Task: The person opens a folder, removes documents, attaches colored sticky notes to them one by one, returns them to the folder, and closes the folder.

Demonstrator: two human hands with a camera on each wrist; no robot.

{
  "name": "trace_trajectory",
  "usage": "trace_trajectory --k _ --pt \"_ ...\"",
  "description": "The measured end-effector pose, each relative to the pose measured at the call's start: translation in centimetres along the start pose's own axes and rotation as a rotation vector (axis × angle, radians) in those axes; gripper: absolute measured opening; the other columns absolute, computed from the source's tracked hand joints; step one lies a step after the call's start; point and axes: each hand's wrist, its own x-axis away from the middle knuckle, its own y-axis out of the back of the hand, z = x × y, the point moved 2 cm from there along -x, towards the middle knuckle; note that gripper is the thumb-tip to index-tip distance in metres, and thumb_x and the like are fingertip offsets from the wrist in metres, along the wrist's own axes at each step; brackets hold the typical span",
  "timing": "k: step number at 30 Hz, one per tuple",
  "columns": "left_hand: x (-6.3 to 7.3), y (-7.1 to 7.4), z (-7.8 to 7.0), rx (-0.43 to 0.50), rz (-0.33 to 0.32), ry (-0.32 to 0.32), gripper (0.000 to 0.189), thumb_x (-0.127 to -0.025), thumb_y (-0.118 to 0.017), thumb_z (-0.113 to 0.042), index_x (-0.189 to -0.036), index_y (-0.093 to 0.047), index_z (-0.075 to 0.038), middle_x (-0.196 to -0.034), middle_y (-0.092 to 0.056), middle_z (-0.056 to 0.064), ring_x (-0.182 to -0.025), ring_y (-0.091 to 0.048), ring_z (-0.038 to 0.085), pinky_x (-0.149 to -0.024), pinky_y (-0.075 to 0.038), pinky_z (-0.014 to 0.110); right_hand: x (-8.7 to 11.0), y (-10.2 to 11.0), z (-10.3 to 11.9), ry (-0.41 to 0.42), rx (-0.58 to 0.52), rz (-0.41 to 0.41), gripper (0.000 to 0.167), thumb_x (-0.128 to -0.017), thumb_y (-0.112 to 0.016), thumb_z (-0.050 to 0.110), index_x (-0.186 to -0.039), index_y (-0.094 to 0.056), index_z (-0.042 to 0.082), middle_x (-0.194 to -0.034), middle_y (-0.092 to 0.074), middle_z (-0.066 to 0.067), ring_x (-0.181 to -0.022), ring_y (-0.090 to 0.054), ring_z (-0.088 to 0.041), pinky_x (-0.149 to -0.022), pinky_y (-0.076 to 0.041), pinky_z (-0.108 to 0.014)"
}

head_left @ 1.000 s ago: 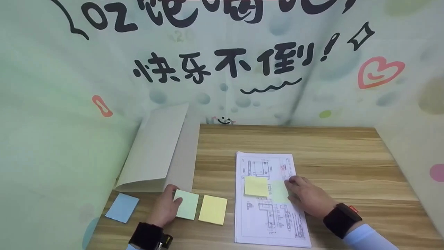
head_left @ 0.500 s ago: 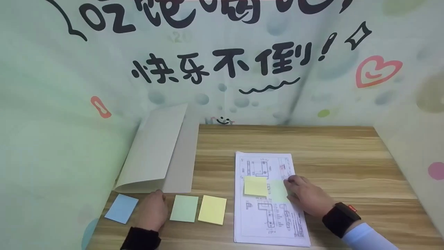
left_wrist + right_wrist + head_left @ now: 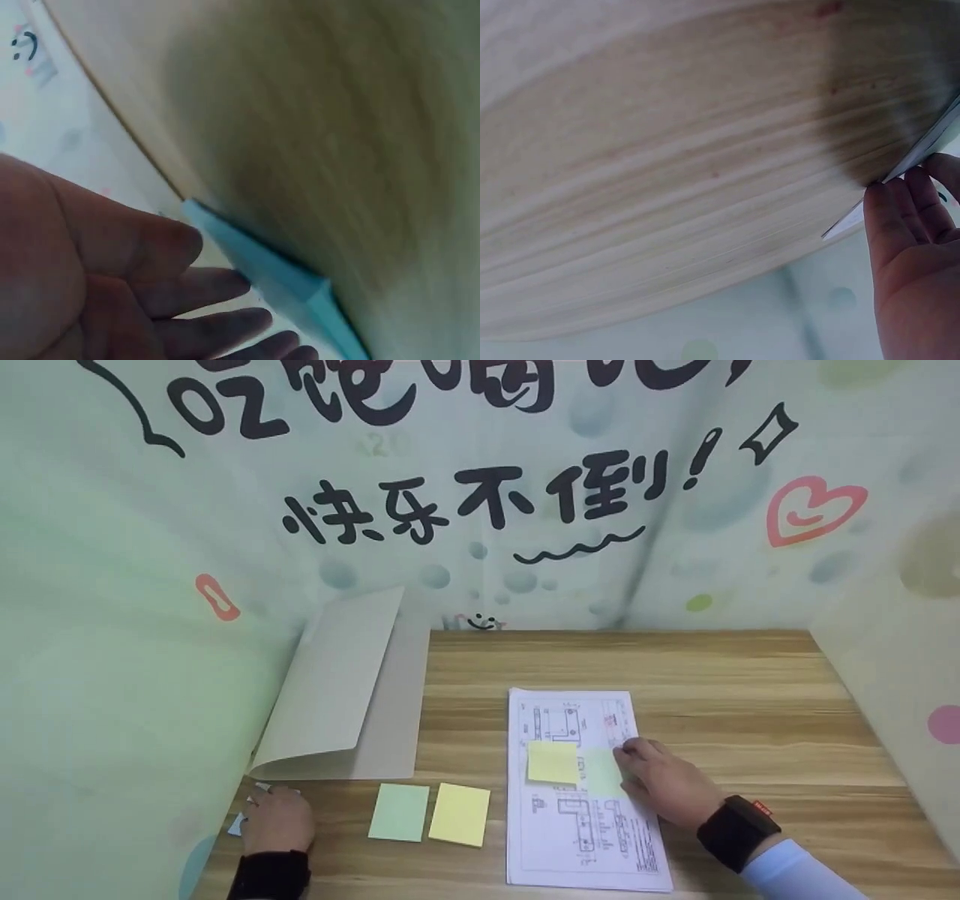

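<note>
In the head view my left hand (image 3: 276, 819) is over the blue sticky notes (image 3: 237, 825), covering most of them. The left wrist view has its fingers fairly straight, with the tips at the side of the blue pad (image 3: 281, 274). My right hand (image 3: 671, 784) rests at the right edge of a stack of printed drawings (image 3: 555, 847). Its fingertips touch the paper edge beside a pale green sticky note (image 3: 602, 772). A yellow sticky note (image 3: 553, 763) lies left of that note on the top sheet.
Green sticky notes (image 3: 399, 812) and yellow sticky notes (image 3: 460, 814) lie side by side on the wooden table (image 3: 720, 675). Behind them a grey folder (image 3: 330, 682) stands partly open at the far left. Printed curtains (image 3: 562, 585) enclose the table.
My left hand has let go of the green sticky notes, leaving them on the table, and has moved left to the blue ones. The right hand has stayed in place.
</note>
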Motion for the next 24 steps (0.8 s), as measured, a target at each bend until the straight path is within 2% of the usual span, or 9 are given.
trace_trajectory --k 3,7,11,13,16,20,24 --pt "-0.4 -0.2 -0.1 0.053 0.003 0.039 0.041 -0.104 -0.024 -0.006 -0.122 -0.041 0.026 -0.121 -0.041 0.057 -0.114 -0.045 0.07 -0.089 -0.047 0.074 0.0 -0.1 0.0 -0.004 -0.005 0.001 0.051 -0.096 -0.07 0.024 -0.141 -0.058 0.002 -0.138 -0.056 -0.011 -0.128 -0.058 -0.03 -0.094 -0.057 -0.044" --pt "-0.8 -0.1 -0.1 0.069 0.0 0.07 0.035 -0.105 -0.035 -0.01 -0.123 -0.043 0.019 -0.113 -0.049 0.051 -0.108 -0.052 0.064 -0.082 -0.05 0.071 0.0 -0.2 0.0 0.001 -0.008 -0.01 0.051 -0.096 -0.071 0.024 -0.14 -0.059 0.002 -0.137 -0.057 -0.011 -0.128 -0.057 -0.03 -0.094 -0.057 -0.044" --pt "-0.8 0.2 0.1 0.06 0.008 0.07 0.042 -0.103 -0.041 -0.008 -0.134 -0.037 0.02 -0.117 -0.047 0.052 -0.111 -0.049 0.065 -0.085 -0.048 0.072 0.1 -0.1 0.0 0.028 -0.003 -0.034 0.05 -0.095 -0.072 0.022 -0.138 -0.06 0.0 -0.135 -0.058 -0.011 -0.127 -0.058 -0.03 -0.094 -0.058 -0.043" --pt "-0.7 0.3 0.3 0.058 0.0 0.069 0.041 -0.103 -0.042 -0.007 -0.131 -0.036 0.022 -0.118 -0.046 0.053 -0.114 -0.046 0.066 -0.088 -0.046 0.072 0.1 -0.1 0.0 0.048 0.0 -0.047 0.049 -0.094 -0.073 0.02 -0.137 -0.061 -0.002 -0.134 -0.058 -0.012 -0.126 -0.058 -0.03 -0.094 -0.057 -0.043" --pt "-0.5 0.6 0.6 0.059 -0.015 0.07 0.047 -0.102 -0.051 -0.014 -0.125 -0.037 0.025 -0.12 -0.043 0.053 -0.116 -0.045 0.066 -0.091 -0.044 0.072 0.2 -0.1 -0.1 0.06 -0.001 -0.06 0.049 -0.093 -0.074 0.019 -0.135 -0.062 -0.003 -0.133 -0.058 -0.014 -0.126 -0.058 -0.032 -0.095 -0.057 -0.044" --pt "-0.5 1.0 0.4 0.106 0.033 0.052 0.064 -0.099 -0.064 -0.022 -0.125 -0.037 0.029 -0.125 -0.038 0.052 -0.113 -0.051 0.063 -0.092 -0.049 0.066 0.2 -0.1 -0.1 0.045 -0.009 -0.054 0.05 -0.093 -0.074 0.021 -0.136 -0.062 -0.002 -0.134 -0.058 -0.015 -0.126 -0.059 -0.033 -0.097 -0.056 -0.046" --pt "-0.6 1.6 -0.1 0.164 0.114 -0.008 0.063 -0.098 -0.065 -0.017 -0.128 -0.037 0.031 -0.127 -0.041 0.053 -0.114 -0.055 0.061 -0.093 -0.051 0.063 0.2 -0.1 0.0 0.034 -0.023 -0.032 0.052 -0.093 -0.073 0.023 -0.137 -0.06 0.0 -0.135 -0.058 -0.016 -0.126 -0.059 -0.033 -0.101 -0.054 -0.046"
